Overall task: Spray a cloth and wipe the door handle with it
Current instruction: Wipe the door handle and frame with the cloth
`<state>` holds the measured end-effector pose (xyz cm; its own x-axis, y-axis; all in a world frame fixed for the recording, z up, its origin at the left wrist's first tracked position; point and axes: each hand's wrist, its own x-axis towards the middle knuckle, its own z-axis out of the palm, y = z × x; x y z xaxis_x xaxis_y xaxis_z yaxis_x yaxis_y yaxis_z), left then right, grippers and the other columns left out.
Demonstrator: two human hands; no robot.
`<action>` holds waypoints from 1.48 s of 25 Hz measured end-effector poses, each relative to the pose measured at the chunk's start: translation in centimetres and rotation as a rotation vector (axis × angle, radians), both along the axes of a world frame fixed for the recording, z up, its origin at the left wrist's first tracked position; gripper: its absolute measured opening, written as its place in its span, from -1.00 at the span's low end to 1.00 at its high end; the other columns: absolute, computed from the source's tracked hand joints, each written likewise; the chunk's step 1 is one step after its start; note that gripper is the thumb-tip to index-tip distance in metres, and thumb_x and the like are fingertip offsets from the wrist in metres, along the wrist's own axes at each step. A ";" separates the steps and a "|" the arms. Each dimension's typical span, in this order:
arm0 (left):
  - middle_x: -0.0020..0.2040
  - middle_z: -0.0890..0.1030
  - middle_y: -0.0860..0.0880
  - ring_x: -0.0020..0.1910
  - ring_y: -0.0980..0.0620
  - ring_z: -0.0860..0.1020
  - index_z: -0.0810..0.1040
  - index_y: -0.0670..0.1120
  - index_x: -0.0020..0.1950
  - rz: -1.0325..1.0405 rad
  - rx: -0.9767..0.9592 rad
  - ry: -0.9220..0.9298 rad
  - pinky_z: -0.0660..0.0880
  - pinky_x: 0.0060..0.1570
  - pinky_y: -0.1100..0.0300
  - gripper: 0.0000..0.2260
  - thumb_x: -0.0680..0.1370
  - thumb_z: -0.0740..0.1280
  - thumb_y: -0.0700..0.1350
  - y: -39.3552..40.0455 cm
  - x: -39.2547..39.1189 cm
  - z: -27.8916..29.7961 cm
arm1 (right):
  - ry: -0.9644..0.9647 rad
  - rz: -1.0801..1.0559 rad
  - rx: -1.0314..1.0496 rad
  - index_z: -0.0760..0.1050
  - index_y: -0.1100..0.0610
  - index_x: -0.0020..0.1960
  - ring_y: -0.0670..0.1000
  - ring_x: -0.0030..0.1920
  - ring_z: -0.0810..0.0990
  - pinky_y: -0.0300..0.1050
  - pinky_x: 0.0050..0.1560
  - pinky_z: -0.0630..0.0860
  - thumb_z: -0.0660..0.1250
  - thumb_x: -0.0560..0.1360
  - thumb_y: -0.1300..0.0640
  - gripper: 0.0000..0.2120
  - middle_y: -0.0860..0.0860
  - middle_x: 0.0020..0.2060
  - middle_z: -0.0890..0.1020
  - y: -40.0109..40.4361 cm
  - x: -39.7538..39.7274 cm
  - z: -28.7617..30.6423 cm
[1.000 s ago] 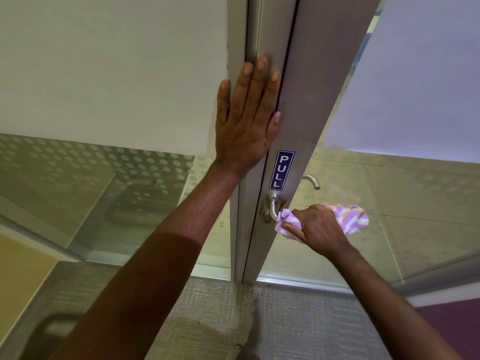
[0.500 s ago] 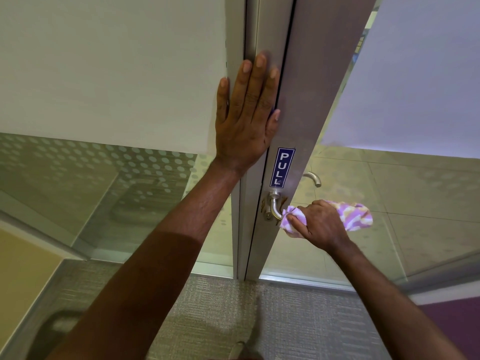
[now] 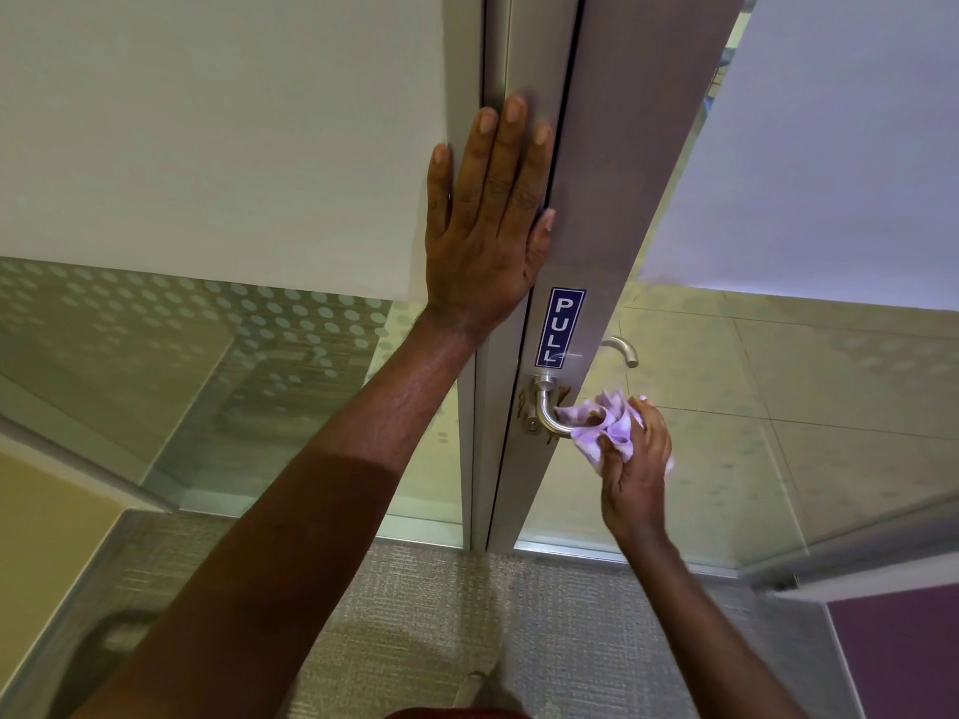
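A silver lever door handle (image 3: 546,412) sticks out of the metal door stile (image 3: 617,199), just below a blue PULL sticker (image 3: 560,326). My right hand (image 3: 635,467) grips a bunched purple and white cloth (image 3: 604,422) wrapped round the lever's free end. The lever's curved neck shows bare to the left of the cloth. My left hand (image 3: 490,220) lies flat, fingers straight, against the door edge and frame above the sticker. No spray bottle is in view.
A second lever handle (image 3: 622,349) shows through the glass on the door's other side. Frosted and dotted glass panels (image 3: 207,355) flank the frame. Grey carpet (image 3: 415,614) lies below, with a purple panel (image 3: 892,661) at lower right.
My right hand has turned so its fingers point upward and the cloth is bunched tighter on the lever. The left hand has stayed flat on the door.
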<state>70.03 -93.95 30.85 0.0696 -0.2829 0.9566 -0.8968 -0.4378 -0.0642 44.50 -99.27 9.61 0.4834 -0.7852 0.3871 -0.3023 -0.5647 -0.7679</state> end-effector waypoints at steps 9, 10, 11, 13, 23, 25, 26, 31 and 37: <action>0.54 0.43 -0.25 0.56 -0.22 0.30 0.29 -0.17 0.59 0.028 -0.011 -0.016 -0.04 0.67 -0.11 -0.54 0.75 0.13 0.02 0.1 -0.1 0.0 | -0.720 -0.484 1.130 0.57 0.02 0.05 -0.08 -0.17 0.77 -0.21 -0.28 0.64 0.19 0.70 -0.21 -0.66 -0.11 -0.19 0.75 1.2 5.1 5.0; 0.54 0.41 -0.24 0.56 -0.22 0.29 0.29 -0.17 0.59 0.028 -0.011 -0.015 -0.05 0.67 -0.11 -0.54 0.75 0.13 0.01 0.1 -0.1 0.1 | -0.760 -0.492 1.185 0.54 0.00 -0.03 -0.12 -0.29 0.75 -0.23 -0.37 0.63 0.21 0.69 -0.23 -0.67 -0.14 -0.28 0.75 0.9 5.2 5.3; 0.55 0.38 -0.23 0.56 -0.22 0.29 0.29 -0.17 0.59 0.025 -0.013 -0.014 -0.05 0.67 -0.10 -0.54 0.74 0.13 0.01 0.1 -0.1 0.1 | -0.802 -0.490 1.228 0.53 -0.01 -0.05 -0.12 -0.31 0.75 -0.23 -0.38 0.63 0.22 0.68 -0.23 -0.67 -0.14 -0.30 0.75 0.6 5.3 5.5; 0.55 0.36 -0.22 0.56 -0.22 0.30 0.30 -0.17 0.59 0.026 -0.017 -0.014 -0.04 0.67 -0.10 -0.55 0.75 0.12 0.02 0.2 -0.1 0.1 | -0.862 -0.456 1.269 0.58 -0.01 0.05 -0.03 -0.12 0.75 -0.11 -0.16 0.68 0.19 0.69 -0.22 -0.67 -0.07 -0.08 0.76 0.1 5.8 5.7; 0.53 0.43 -0.25 0.55 -0.22 0.31 0.31 -0.17 0.58 0.020 -0.027 -0.006 0.03 0.66 -0.14 -0.55 0.75 0.07 0.03 0.2 -0.3 0.2 | -0.299 -0.568 1.007 0.57 0.00 -0.14 0.02 -0.17 0.66 -0.13 -0.28 0.46 0.06 0.63 -0.37 -0.46 0.01 -0.16 0.70 0.3 3.2 4.5; 0.52 0.47 -0.26 0.55 -0.22 0.31 0.31 -0.17 0.58 0.023 -0.025 0.003 0.09 0.64 -0.17 -0.55 0.75 0.06 0.03 0.1 -0.4 0.1 | -0.219 -0.546 0.974 0.59 -0.01 -0.16 0.03 -0.16 0.67 -0.12 -0.29 0.44 0.05 0.61 -0.42 -0.43 0.01 -0.18 0.71 0.4 2.4 4.4; 0.51 0.48 -0.27 0.55 -0.22 0.32 0.31 -0.17 0.58 0.022 -0.022 0.009 0.14 0.61 -0.19 -0.55 0.75 0.05 0.03 0.1 -0.4 0.1 | -0.189 -0.516 0.971 0.61 -0.03 -0.15 0.04 -0.14 0.69 -0.11 -0.26 0.48 0.07 0.59 -0.45 -0.42 0.01 -0.18 0.73 0.7 1.9 4.5; 0.49 0.50 -0.29 0.54 -0.23 0.31 0.32 -0.18 0.57 0.033 -0.026 0.000 0.04 0.67 -0.14 -0.55 0.75 0.06 0.02 0.0 -0.2 0.2 | -0.132 -0.185 0.921 0.58 -0.27 0.05 -0.11 -0.12 0.77 -0.07 -0.15 0.62 0.16 0.47 -0.60 -0.51 -0.15 -0.12 0.78 2.5 -1.0 5.4; 0.50 0.48 -0.29 0.54 -0.23 0.30 0.30 -0.18 0.57 0.059 -0.016 -0.009 -0.12 0.67 -0.06 -0.56 0.75 0.05 0.02 -0.1 -0.1 -0.1 | -0.303 -0.453 0.605 0.65 -0.16 -0.15 -0.30 -0.37 0.63 -0.21 -0.34 0.51 0.09 0.58 -0.48 -0.47 -0.25 -0.36 0.69 3.6 -3.9 8.1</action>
